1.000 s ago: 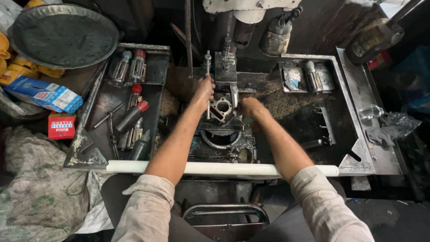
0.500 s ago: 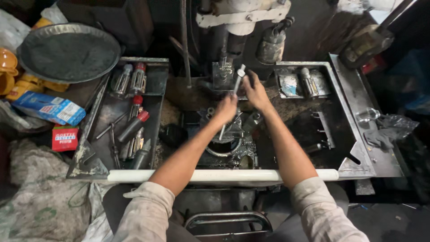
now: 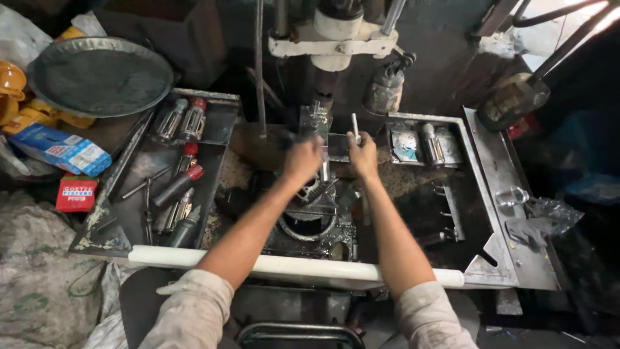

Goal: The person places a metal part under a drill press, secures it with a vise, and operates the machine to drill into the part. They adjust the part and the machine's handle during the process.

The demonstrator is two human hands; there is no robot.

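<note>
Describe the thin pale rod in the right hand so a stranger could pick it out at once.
Start at the white-collared machine column at top centre and drop to the two hands below it. The right hand grips a thin pale rod that sticks up out of the fist. Unlike the thick red-capped tools lying flat in the left tray, it is slim, pale and upright.

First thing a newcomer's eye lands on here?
Probably the two bare hands at the centre: the left hand blurred above an oily grey metal engine part with a round bore, the right hand gripping a thin pale rod. Over them stands the white-collared machine column. At left, a dark steel tray of red-tipped cylindrical tools, with a big round grey metal pan behind it.
</note>
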